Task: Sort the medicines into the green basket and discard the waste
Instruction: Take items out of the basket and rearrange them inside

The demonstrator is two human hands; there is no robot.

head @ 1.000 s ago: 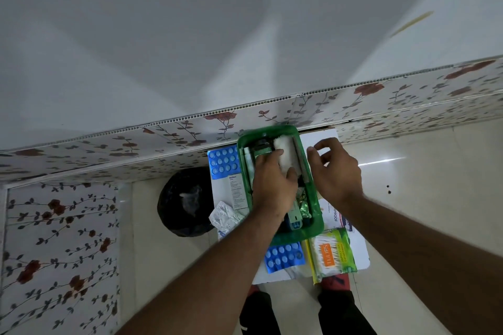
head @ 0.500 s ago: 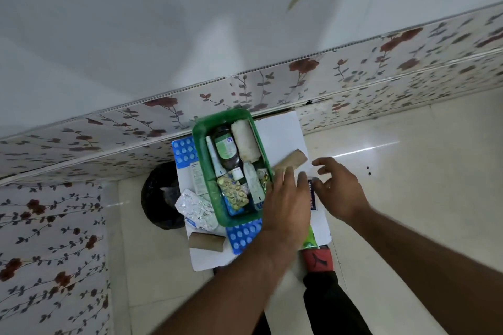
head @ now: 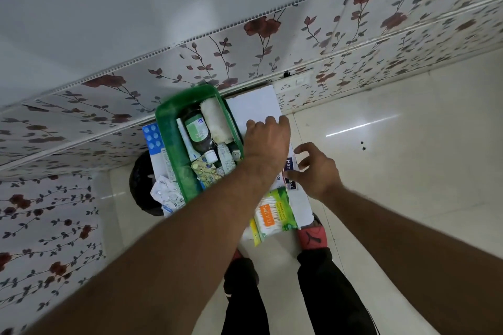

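Observation:
The green basket (head: 168, 128) stands on a small white table (head: 255, 106). It holds a brown bottle with a green label (head: 197, 130), a white bandage roll (head: 216, 122), a white tube (head: 185, 141) and a yellow blister strip (head: 206, 171). My left hand (head: 268, 141) lies palm down just right of the basket, fingers curled onto the table; whatever is beneath it is hidden. My right hand (head: 317, 168) hovers with its fingers spread beside a white and blue plaster box (head: 288, 168). A green cotton bud packet (head: 276, 213) lies at the table's near edge.
A blue blister pack (head: 152, 134), a white medicine box (head: 163, 163) and crumpled foil waste (head: 167, 194) lie left of the basket. A black bin bag (head: 141, 185) sits on the floor to the left. The flower-patterned wall (head: 258, 35) runs behind the table.
My left hand came out of the basket, moved right, then slid forward over the spot where a cardboard roll lay. That roll is no longer visible. My right hand drew back and spread.

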